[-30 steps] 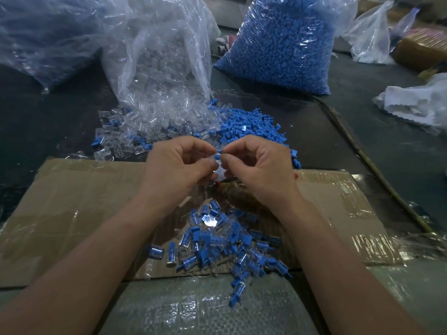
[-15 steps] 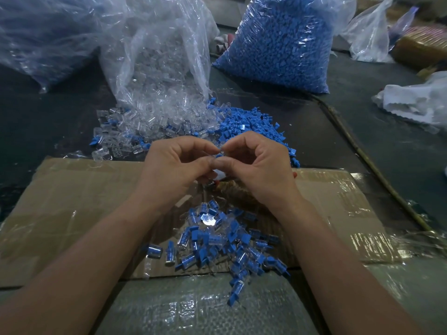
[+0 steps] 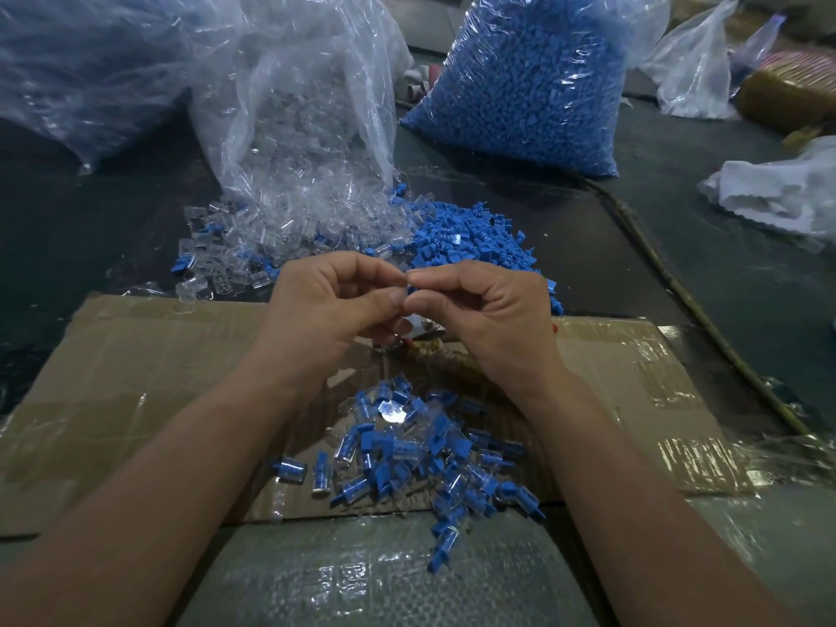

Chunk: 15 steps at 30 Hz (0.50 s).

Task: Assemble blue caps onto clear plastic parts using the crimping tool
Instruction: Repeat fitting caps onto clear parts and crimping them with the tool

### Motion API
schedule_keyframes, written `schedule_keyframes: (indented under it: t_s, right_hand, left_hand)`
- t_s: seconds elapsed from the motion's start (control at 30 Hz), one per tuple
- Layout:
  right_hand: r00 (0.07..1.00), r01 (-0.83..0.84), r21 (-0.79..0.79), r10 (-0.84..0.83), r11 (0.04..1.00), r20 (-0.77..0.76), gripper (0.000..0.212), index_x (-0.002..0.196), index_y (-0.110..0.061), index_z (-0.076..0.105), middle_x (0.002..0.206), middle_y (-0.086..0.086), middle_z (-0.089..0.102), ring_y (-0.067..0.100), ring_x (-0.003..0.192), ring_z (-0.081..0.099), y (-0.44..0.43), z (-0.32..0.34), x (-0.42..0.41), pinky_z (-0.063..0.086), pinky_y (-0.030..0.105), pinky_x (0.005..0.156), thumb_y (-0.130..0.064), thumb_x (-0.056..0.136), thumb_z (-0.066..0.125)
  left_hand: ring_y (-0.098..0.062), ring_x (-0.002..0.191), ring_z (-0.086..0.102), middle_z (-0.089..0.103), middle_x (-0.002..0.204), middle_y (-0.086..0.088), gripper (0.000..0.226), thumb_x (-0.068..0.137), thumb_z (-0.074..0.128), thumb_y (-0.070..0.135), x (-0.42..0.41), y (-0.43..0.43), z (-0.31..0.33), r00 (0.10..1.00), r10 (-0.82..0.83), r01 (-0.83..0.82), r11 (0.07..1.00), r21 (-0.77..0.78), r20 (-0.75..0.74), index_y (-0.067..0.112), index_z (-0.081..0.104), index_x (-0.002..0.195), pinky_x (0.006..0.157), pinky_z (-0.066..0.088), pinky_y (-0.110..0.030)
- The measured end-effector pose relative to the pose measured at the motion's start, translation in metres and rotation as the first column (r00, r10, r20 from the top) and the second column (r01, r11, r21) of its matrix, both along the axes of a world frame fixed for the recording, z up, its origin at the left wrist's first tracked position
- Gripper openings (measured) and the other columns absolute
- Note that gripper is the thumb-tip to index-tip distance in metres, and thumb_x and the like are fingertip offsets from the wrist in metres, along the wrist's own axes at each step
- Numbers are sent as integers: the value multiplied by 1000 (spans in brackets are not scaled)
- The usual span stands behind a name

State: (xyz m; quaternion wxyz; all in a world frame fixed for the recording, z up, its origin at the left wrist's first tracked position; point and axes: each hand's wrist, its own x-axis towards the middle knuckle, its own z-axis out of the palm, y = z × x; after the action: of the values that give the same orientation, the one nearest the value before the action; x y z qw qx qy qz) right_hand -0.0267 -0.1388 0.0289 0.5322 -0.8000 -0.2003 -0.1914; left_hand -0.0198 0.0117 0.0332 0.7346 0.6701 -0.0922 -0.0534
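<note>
My left hand (image 3: 334, 300) and my right hand (image 3: 491, 310) meet fingertip to fingertip above the cardboard. Between them they pinch a small clear plastic part with a blue cap (image 3: 410, 290), of which only a blue sliver shows by my right thumb. Under the hands lies the crimping tool (image 3: 427, 330), mostly hidden, with a metal head and a brownish handle. Loose blue caps (image 3: 470, 242) are heaped just beyond my right hand. Loose clear parts (image 3: 280, 237) spill beyond my left hand. A pile of capped parts (image 3: 416, 454) lies between my forearms.
The taped cardboard sheet (image 3: 135, 377) covers the near table. A bag of clear parts (image 3: 294, 106) and a full bag of blue caps (image 3: 529, 83) stand behind. Another plastic bag (image 3: 81, 61) lies far left, and white cloth (image 3: 778, 192) lies at the right.
The fingertips have closed tighter together, and the blue cap that showed between them is now almost hidden. The hands have stayed in the same place.
</note>
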Motion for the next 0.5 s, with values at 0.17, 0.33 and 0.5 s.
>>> schedule_keyframes:
  t_s: [0.17,0.33,0.5]
  right_hand:
    - [998,-42,-72,39,997,-46,38,107,-13,60,88,-14,64,-2,82,63,-6,2,0,51,15,75,-5,72,71]
    - [1000,6,-175,-3,984,18,27,100,-5,68,88,-9,63,-4,83,61,-7,0,2,48,10,75,-2,74,70]
    - [996,44,-228,-26,973,85,23,95,-1,70,86,-8,62,0,83,60,-6,1,1,48,8,74,-5,72,71]
  left_hand:
    - [-12,51,63,68,59,-5,17,59,63,14,0,1,1,999,-19,17,999,-40,-33,9,63,75,51,53,-19]
    - [-13,48,63,68,58,-5,18,58,64,13,3,1,0,997,-47,45,998,-36,-60,7,63,74,49,53,-19]
    - [-13,48,63,67,57,-6,18,58,65,13,5,3,-2,995,-73,71,997,-37,-69,7,63,75,46,51,-18]
